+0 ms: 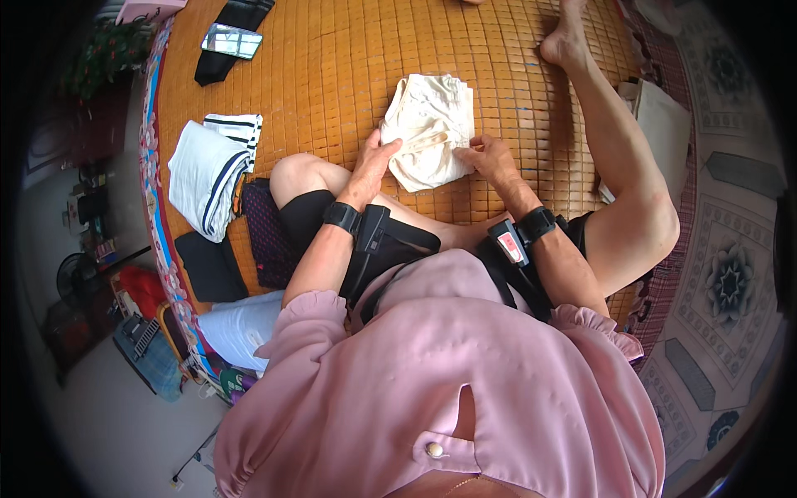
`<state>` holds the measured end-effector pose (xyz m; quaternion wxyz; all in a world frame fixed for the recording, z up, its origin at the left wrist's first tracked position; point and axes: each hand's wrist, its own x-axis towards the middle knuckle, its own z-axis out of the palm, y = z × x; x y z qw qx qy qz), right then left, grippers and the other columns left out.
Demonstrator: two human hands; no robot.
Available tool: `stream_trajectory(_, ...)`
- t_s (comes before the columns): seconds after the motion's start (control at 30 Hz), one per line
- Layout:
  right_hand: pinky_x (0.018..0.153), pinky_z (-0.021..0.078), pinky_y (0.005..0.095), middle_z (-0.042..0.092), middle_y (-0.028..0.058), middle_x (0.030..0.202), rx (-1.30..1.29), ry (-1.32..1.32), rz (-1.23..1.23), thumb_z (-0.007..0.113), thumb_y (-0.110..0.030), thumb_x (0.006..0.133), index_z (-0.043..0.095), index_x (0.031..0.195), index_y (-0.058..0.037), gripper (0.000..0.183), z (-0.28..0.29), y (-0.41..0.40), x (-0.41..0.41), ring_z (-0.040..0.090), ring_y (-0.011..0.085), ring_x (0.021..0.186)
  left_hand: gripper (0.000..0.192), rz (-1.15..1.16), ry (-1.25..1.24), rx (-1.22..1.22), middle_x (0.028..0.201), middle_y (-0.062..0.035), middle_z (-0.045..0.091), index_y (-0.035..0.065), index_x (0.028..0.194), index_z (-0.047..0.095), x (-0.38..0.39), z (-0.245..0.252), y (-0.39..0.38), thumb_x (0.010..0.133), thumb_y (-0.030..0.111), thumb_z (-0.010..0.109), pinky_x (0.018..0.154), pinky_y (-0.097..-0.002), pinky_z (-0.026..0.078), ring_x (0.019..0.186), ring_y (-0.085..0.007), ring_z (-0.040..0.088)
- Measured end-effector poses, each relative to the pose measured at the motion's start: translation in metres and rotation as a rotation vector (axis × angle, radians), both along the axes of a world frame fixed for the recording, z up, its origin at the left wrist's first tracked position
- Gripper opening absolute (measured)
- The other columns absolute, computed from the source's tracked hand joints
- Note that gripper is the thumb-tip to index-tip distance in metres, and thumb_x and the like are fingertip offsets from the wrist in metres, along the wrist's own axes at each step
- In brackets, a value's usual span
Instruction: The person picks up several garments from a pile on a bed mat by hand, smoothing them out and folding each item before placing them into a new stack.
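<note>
A cream-coloured cloth garment (429, 112), partly folded and with a gathered edge, lies flat on the bamboo tile mat (324, 81) before my crossed legs. My left hand (373, 159) pinches its left edge, the thumb resting on top of the fabric. At the lower right edge, my right hand (490, 159) grips the cloth between thumb and fingers. Loose folds run across the middle of the garment between both hands. Each wrist carries a black strap with a small box on it.
Folded white clothes with dark stripes (208, 174) lie at left, near a folded black cloth (212, 266), a dark patterned cloth (268, 233) and light blue fabric (243, 327). A phone (231, 41) rests on a black cloth (215, 67). At right, pale folded fabric (663, 131) sits by the bed's edge.
</note>
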<state>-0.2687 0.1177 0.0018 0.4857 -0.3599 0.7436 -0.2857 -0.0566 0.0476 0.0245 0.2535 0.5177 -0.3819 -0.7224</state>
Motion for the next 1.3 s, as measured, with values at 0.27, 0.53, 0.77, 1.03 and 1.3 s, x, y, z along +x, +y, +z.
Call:
stream_trajectory(0.27, 0.061, 0.0463, 0.0292, 0.062, 0.0129, 0.072, -0.028, -0.181, -0.022, 0.067, -0.028, 0.066, 0.060, 0.082, 0.0007, 0.034, 0.001, -0.002, 0.002, 0.060, 0.0198, 0.065, 0.035, 0.007, 0.032, -0.059, 0.110, -0.0079, 0.054, -0.0004, 0.116, 0.045, -0.003, -0.002, -0.001, 0.083, 0.009, 0.054, 0.088, -0.0253, 0.038, 0.099, -0.0121, 0.049)
stream_trajectory(0.53, 0.058, 0.0456, 0.0317, 0.060, 0.0143, 0.067, -0.040, -0.003, -0.037, 0.065, -0.025, 0.066, 0.058, 0.077, 0.0004, 0.029, 0.004, 0.016, 0.009, 0.059, 0.0216, 0.063, 0.033, 0.002, 0.035, -0.009, 0.104, -0.0072, 0.057, 0.0003, 0.112, 0.049, -0.005, -0.004, -0.005, 0.081, 0.008, 0.056, 0.085, -0.0254, 0.040, 0.093, -0.0123, 0.053)
stream_trajectory(0.77, 0.059, 0.0459, 0.0327, 0.061, 0.0136, 0.070, -0.097, -0.065, -0.104, 0.064, -0.021, 0.067, 0.059, 0.080, 0.0010, 0.026, -0.005, 0.006, 0.008, 0.059, 0.0222, 0.063, 0.031, 0.069, -0.005, -0.098, 0.100, -0.0093, 0.059, -0.0021, 0.109, 0.049, -0.010, -0.016, -0.001, 0.079, 0.006, 0.057, 0.077, -0.0245, 0.044, 0.087, -0.0129, 0.055)
stream_trajectory(1.03, 0.067, 0.0454, 0.0343, 0.063, 0.0136, 0.079, 0.050, 0.109, 0.003, 0.063, -0.028, 0.069, 0.059, 0.088, -0.0017, 0.032, 0.010, 0.001, 0.005, 0.060, 0.0245, 0.074, 0.033, 0.018, -0.303, -0.265, 0.092, -0.0105, 0.061, -0.0020, 0.100, 0.051, 0.001, -0.040, -0.007, 0.074, 0.015, 0.062, 0.072, -0.0279, 0.044, 0.080, -0.0170, 0.057)
stream_trajectory(1.3, 0.072, 0.0454, 0.0342, 0.063, 0.0143, 0.084, 0.028, 0.092, -0.103, 0.064, -0.035, 0.070, 0.058, 0.095, -0.0001, 0.044, 0.018, 0.006, 0.002, 0.060, 0.0261, 0.079, 0.048, 0.021, -0.895, -0.550, 0.091, -0.0115, 0.059, -0.0064, 0.103, 0.048, 0.001, -0.032, -0.002, 0.071, 0.022, 0.069, 0.070, -0.0262, 0.045, 0.079, -0.0165, 0.056)
